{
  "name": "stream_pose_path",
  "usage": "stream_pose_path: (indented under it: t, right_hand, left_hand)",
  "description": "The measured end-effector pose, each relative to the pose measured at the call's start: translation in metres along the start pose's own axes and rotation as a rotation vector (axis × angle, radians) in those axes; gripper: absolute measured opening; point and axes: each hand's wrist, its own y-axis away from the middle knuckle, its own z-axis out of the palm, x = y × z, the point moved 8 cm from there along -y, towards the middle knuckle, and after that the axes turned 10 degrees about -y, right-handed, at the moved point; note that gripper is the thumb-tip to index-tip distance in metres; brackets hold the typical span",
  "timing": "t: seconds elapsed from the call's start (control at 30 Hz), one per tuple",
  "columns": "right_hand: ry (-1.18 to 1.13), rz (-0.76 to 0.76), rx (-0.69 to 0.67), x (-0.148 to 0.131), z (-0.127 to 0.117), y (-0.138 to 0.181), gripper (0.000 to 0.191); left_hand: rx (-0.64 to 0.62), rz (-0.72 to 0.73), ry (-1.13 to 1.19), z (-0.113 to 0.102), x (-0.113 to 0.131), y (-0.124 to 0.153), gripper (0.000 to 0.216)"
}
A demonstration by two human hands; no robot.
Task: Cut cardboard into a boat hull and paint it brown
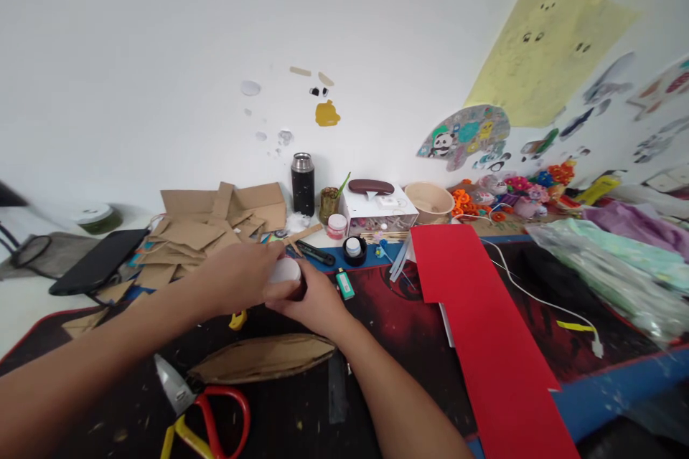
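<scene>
In front of me both hands meet around a small jar with a white lid [285, 271]. My left hand [247, 272] has its fingers closed on the lid from the left. Wrapped about the jar's darker lower part is my right hand [315, 305]; the fingers hide most of the body. Below the hands lies a long, pointed cardboard piece [263, 358]. Scissors [207, 412] with red and yellow handles rest near it, blades apart. A yellow object [237, 320], perhaps a tape measure, sits under my left wrist.
Cardboard scraps [188, 240] are heaped at the back left beside a black flask [303, 183]. A red sheet [484, 323] spans the right side. A box cutter [315, 252], a green lighter [345, 285] and a beige bowl [429, 202] lie farther back. Plastic bags [608, 272] fill the far right.
</scene>
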Motion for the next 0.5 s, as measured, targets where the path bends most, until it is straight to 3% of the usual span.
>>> stream_pose_path:
  t: [0.07,0.2,0.27,0.5]
  right_hand:
    - [-0.004,-0.018,0.003,0.000,0.000,-0.001,0.080]
    - [-0.031,-0.071,-0.012,-0.002,0.002,-0.003,0.074]
    - [-0.035,-0.058,-0.008,-0.001,0.002,-0.004,0.074]
    - [-0.036,-0.073,-0.064,-0.009,0.003,-0.001,0.081]
  left_hand:
    - [0.011,0.036,0.015,0.002,0.001,-0.001,0.055]
    - [0.039,0.354,0.173,0.001,0.010,0.008,0.062]
    - [0.048,0.429,0.214,0.000,0.009,0.012,0.065]
    - [-0.017,0.377,0.259,0.008,0.001,0.003,0.058]
